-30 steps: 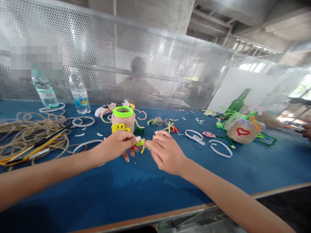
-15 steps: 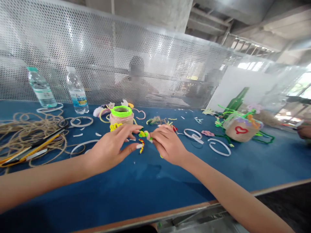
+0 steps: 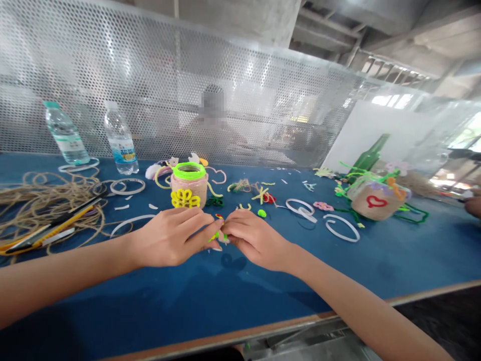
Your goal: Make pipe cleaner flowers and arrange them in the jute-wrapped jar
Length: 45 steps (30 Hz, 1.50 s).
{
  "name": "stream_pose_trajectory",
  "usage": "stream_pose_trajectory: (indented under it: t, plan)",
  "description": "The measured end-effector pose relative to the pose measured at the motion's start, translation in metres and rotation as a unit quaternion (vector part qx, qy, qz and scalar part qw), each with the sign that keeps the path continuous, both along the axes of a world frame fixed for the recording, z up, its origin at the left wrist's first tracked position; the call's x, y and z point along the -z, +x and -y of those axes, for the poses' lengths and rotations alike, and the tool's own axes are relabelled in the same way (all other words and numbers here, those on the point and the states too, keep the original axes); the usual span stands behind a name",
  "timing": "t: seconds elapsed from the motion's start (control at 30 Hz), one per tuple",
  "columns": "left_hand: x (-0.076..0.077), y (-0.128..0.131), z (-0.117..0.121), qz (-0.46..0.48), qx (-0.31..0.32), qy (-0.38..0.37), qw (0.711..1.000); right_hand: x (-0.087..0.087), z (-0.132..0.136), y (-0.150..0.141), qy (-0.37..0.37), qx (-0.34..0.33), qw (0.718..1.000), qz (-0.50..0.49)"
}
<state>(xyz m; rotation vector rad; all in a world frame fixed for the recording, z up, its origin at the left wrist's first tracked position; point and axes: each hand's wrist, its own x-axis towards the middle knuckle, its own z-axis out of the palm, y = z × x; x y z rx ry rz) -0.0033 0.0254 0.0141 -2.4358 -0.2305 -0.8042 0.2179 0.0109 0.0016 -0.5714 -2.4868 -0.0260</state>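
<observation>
Both my hands meet at the middle of the blue table, pinching a small yellow, green and red pipe-cleaner piece (image 3: 218, 234) between their fingertips. Most of that piece is hidden by my fingers. My left hand (image 3: 169, 238) is nearest a twine-wrapped jar (image 3: 189, 190) with a neon green rim and a yellow pipe-cleaner flower. My right hand (image 3: 255, 238) lies just below a small green pompom (image 3: 262, 213).
Beyond the jar lie pipe-cleaner scraps and white rings. A jute twine tangle (image 3: 45, 210) and yellow craft knife (image 3: 52, 228) lie left, below several water bottles. A burlap pot with a red heart (image 3: 377, 200) stands right. Another person's hand (image 3: 473, 206) is at the right edge.
My hands have come closer together, and my fingers have closed in around the small pipe-cleaner piece. The piece is now mostly hidden. The jar and other table items have not visibly shifted.
</observation>
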Motion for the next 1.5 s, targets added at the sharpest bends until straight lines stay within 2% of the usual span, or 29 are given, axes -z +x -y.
stream_pose_trajectory:
  t: [0.2,0.27,0.33,0.37,0.4,0.43,0.5,0.53,0.57,0.6,0.73,0.8,0.87,0.93,1.0,1.07,1.13,1.2,1.27,1.37,1.43,1.5]
  plan:
    - [-0.002,0.005,0.001,-0.052,-0.013,-0.185,0.981,0.002,-0.002,0.005,0.123,0.052,0.989,0.067]
    - [-0.004,0.007,0.002,-0.033,-0.006,-0.267,0.963,0.001,0.0,0.006,0.184,0.07,0.976,0.092]
    - [-0.004,0.009,0.002,0.009,-0.003,-0.368,0.93,-0.002,0.005,0.005,0.263,0.091,0.954,0.114]
    - [-0.003,0.01,0.002,0.029,-0.005,-0.439,0.898,-0.004,0.007,0.005,0.307,0.1,0.939,0.123]
    - [-0.001,0.011,0.001,0.04,-0.006,-0.527,0.849,-0.005,0.01,0.005,0.351,0.105,0.921,0.131]
    - [0.001,0.012,0.001,0.044,-0.004,-0.623,0.781,-0.006,0.013,0.005,0.393,0.105,0.903,0.139]
    - [0.007,0.014,0.001,0.034,0.008,-0.787,0.616,-0.008,0.016,0.005,0.461,0.083,0.871,0.15]
    - [0.009,0.015,0.002,0.033,0.016,-0.834,0.551,-0.009,0.016,0.006,0.479,0.069,0.862,0.153]
    - [0.011,0.016,0.002,0.04,0.022,-0.854,0.517,-0.009,0.015,0.007,0.484,0.059,0.86,0.154]
    - [0.012,0.017,0.003,0.059,0.023,-0.853,0.518,-0.01,0.014,0.009,0.477,0.058,0.864,0.151]
    - [0.009,0.018,0.006,0.16,0.001,-0.764,0.625,-0.017,0.004,0.021,0.416,0.148,0.895,0.056]
    - [0.007,0.017,0.004,0.203,0.009,-0.74,0.641,-0.022,0.001,0.027,0.376,0.184,0.907,-0.039]
    - [0.005,0.015,0.001,0.261,0.012,-0.723,0.64,-0.025,-0.002,0.03,0.302,0.193,0.923,-0.136]
    - [0.003,0.013,-0.002,0.324,-0.001,-0.698,0.639,-0.024,-0.004,0.027,0.179,0.179,0.943,-0.216]
    - [0.001,0.011,-0.004,0.359,-0.012,-0.671,0.649,-0.02,-0.009,0.018,0.004,0.148,0.952,-0.267]
    - [-0.002,0.009,-0.004,0.359,-0.022,-0.631,0.687,-0.018,-0.015,0.002,-0.177,0.114,0.931,-0.297]
    - [-0.007,0.006,-0.005,0.344,-0.037,-0.578,0.739,-0.021,-0.021,-0.016,-0.292,0.089,0.893,-0.33]
    - [-0.014,0.001,-0.008,0.337,-0.042,-0.543,0.768,-0.031,-0.027,-0.035,-0.329,0.065,0.865,-0.374]
    - [-0.022,-0.006,-0.014,0.349,-0.027,-0.555,0.755,-0.046,-0.032,-0.051,-0.328,0.029,0.854,-0.403]
    - [-0.036,-0.018,-0.028,0.354,0.01,-0.597,0.719,-0.07,-0.045,-0.073,-0.348,-0.027,0.857,-0.38]
    - [-0.043,-0.027,-0.038,0.342,0.013,-0.596,0.726,-0.082,-0.057,-0.085,-0.352,-0.035,0.861,-0.366]
    - [-0.048,-0.034,-0.048,0.361,-0.017,-0.567,0.74,-0.09,-0.071,-0.094,-0.335,-0.026,0.869,-0.364]
